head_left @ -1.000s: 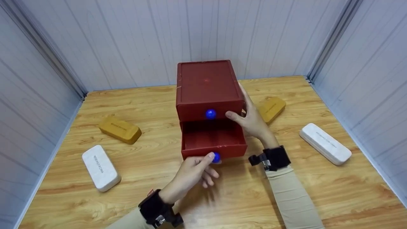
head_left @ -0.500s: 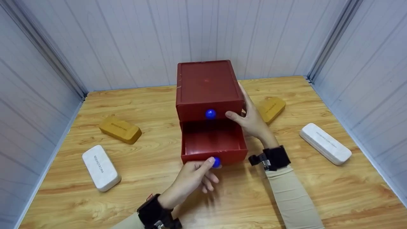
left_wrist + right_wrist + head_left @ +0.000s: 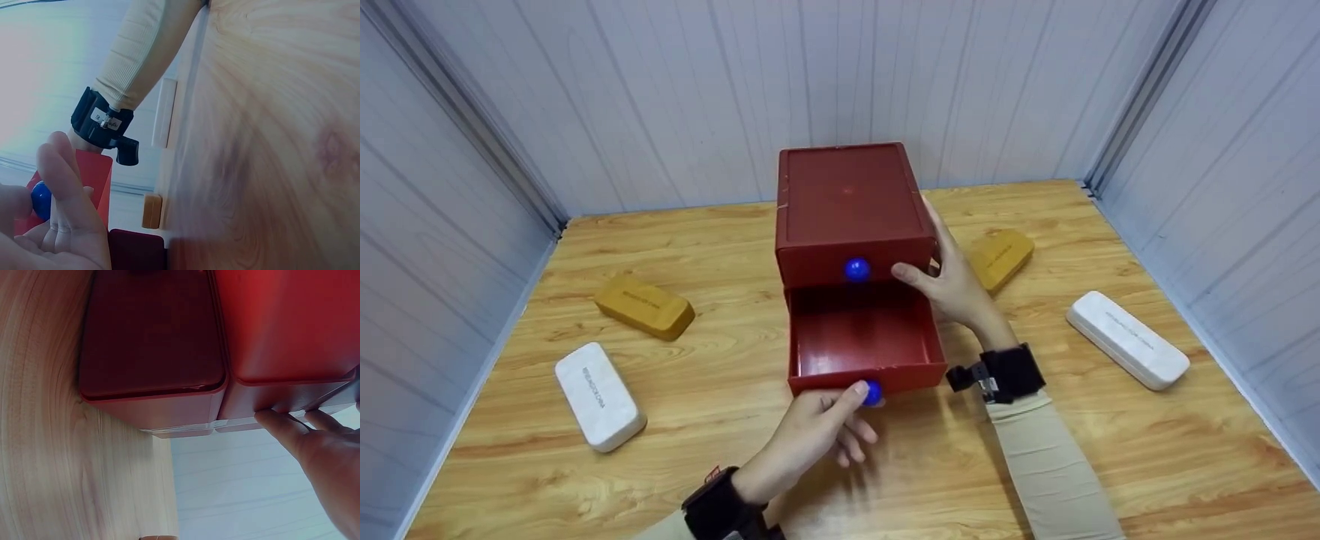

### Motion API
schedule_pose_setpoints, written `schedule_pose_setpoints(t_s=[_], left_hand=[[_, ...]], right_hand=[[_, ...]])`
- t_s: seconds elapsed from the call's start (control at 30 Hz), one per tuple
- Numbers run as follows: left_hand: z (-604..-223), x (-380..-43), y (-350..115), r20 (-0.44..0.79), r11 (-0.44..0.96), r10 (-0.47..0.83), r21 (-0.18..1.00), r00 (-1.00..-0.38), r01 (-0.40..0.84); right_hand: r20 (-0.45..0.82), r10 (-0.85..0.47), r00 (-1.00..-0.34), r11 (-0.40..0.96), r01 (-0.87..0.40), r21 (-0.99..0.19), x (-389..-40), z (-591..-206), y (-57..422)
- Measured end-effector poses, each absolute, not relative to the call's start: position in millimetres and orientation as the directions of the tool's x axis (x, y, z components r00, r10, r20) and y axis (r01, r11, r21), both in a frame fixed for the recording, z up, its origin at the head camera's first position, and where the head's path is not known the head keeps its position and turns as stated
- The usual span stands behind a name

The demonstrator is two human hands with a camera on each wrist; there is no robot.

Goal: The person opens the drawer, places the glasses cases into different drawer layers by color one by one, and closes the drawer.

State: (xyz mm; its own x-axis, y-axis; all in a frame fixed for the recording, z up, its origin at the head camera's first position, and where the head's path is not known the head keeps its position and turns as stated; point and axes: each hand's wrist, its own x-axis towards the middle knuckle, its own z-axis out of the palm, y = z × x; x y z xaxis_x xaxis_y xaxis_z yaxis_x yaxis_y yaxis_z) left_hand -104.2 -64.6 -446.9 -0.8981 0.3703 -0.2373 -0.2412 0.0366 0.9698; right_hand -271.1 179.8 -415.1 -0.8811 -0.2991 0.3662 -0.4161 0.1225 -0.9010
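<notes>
A red drawer cabinet (image 3: 851,195) stands mid-table. Its lower visible drawer (image 3: 862,337) is pulled well out, and the inside of it shows bare. Thumb and fingers of my left hand (image 3: 806,439) pinch the round blue knob (image 3: 874,393) on that drawer's front; the other fingers spread below it. A second blue knob (image 3: 857,269) sits on the closed top drawer. My right hand (image 3: 960,289) holds the cabinet at its right front corner, thumb on the front face. In the right wrist view, fingertips (image 3: 270,417) press the cabinet's side, and another closed drawer (image 3: 152,332) shows beneath the pulled-out one.
On the left lie a yellow-brown case (image 3: 645,304) and a white case (image 3: 598,396). To the right are another yellow-brown case (image 3: 1001,259), close behind my right hand, and another white case (image 3: 1129,340). Pale panel walls (image 3: 675,97) enclose the wooden table (image 3: 720,337).
The lower visible drawer has slid further out toward me, with my left hand moving back along with its knob. The cabinet and my right hand have stayed in place.
</notes>
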Motion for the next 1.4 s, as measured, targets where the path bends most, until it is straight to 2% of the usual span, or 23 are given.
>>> schedule_pose_setpoints(t_s=[0.47, 0.57, 0.67, 0.77, 0.9, 0.97, 1.03, 1.13, 1.2, 1.33, 1.4], left_hand=[[-450, -101, -69, -0.219, 0.08, 0.39, 0.976, -0.894, -0.204], [-449, -99, -73, -0.196, 0.136, 0.42, 0.979, -0.886, -0.152], [-442, -96, -81, -0.14, 0.218, 0.483, 0.975, -0.864, -0.036], [-430, -94, -95, -0.031, 0.269, 0.598, 0.949, -0.801, 0.164], [-404, -95, -120, 0.146, 0.201, 0.772, 0.868, -0.619, 0.454], [-389, -96, -133, 0.208, 0.14, 0.817, 0.833, -0.537, 0.535], [-375, -98, -145, 0.247, 0.089, 0.83, 0.826, -0.5, 0.557], [-358, -105, -163, 0.302, 0.068, 0.781, 0.829, -0.546, 0.555], [-350, -113, -173, 0.35, 0.081, 0.711, 0.821, -0.61, 0.565], [-340, -137, -192, 0.427, 0.256, 0.473, 0.77, -0.771, 0.584], [-338, -151, -201, 0.431, 0.355, 0.32, 0.771, -0.844, 0.529]], right_hand=[[0.357, -0.298, -0.885, 0.132, -0.408, -0.903, -272, -417, 179], [0.354, -0.3, -0.886, 0.126, -0.405, -0.906, -271, -416, 179], [0.355, -0.303, -0.885, 0.125, -0.406, -0.905, -271, -415, 178], [0.358, -0.302, -0.883, 0.125, -0.409, -0.904, -272, -415, 178], [0.364, -0.3, -0.882, 0.119, -0.414, -0.903, -273, -414, 179], [0.366, -0.3, -0.881, 0.116, -0.414, -0.903, -273, -413, 179], [0.364, -0.302, -0.881, 0.114, -0.413, -0.904, -272, -413, 180], [0.361, -0.302, -0.882, 0.115, -0.41, -0.905, -272, -413, 180], [0.359, -0.304, -0.882, 0.113, -0.408, -0.906, -271, -414, 180], [0.359, -0.304, -0.882, 0.112, -0.407, -0.906, -271, -415, 179], [0.356, -0.302, -0.884, 0.116, -0.405, -0.907, -271, -415, 179]])
